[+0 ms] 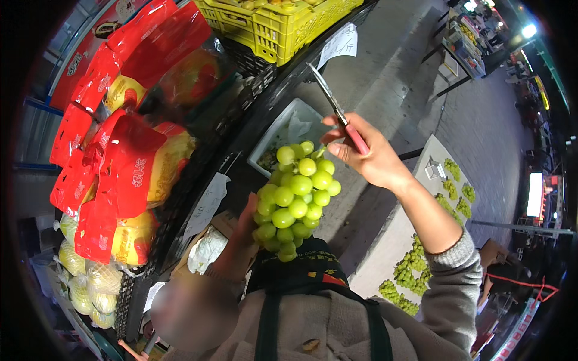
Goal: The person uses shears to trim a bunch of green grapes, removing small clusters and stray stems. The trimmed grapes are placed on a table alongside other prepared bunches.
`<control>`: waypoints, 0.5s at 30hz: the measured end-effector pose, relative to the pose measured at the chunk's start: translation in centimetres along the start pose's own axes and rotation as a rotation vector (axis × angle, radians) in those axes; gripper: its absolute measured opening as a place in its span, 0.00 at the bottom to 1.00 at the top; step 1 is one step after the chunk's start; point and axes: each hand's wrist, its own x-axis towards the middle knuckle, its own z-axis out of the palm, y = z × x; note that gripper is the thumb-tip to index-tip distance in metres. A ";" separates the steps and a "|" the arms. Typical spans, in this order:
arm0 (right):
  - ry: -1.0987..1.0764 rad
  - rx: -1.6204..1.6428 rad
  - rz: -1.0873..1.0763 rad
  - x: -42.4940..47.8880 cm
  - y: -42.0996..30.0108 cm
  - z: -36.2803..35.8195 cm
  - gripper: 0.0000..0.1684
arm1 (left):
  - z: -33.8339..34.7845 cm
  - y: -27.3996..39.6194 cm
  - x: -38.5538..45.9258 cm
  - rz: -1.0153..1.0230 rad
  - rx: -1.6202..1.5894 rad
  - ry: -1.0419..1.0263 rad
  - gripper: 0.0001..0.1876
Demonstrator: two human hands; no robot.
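A bunch of green grapes (298, 189) hangs before my chest, in the middle of the view. My left hand (248, 212) is at the bunch's left side and seems to support it; the grapes hide most of its fingers. My right hand (377, 158) holds red-handled snips (332, 97) across the palm, blades pointing up and away from the fruit. Its thumb and a fingertip are at the stem by the top of the bunch; whether they pinch it is unclear. Behind the grapes, a white foam box (266, 137) stands low with scraps inside.
Red-topped fruit bags (135, 167) and net-wrapped fruit (104, 284) fill the stand at left. A yellow plastic crate (280, 29) of fruit sits above. At right, a pale table (384, 239) bears several grape bunches (411, 266). Paper signs (205, 203) with handwriting hang from the stand's edge.
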 end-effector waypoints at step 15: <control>0.213 0.138 0.310 -20.1 -3.2 6.1 0.26 | 6.8 -2.9 -8.0 -0.233 0.125 -0.360 0.45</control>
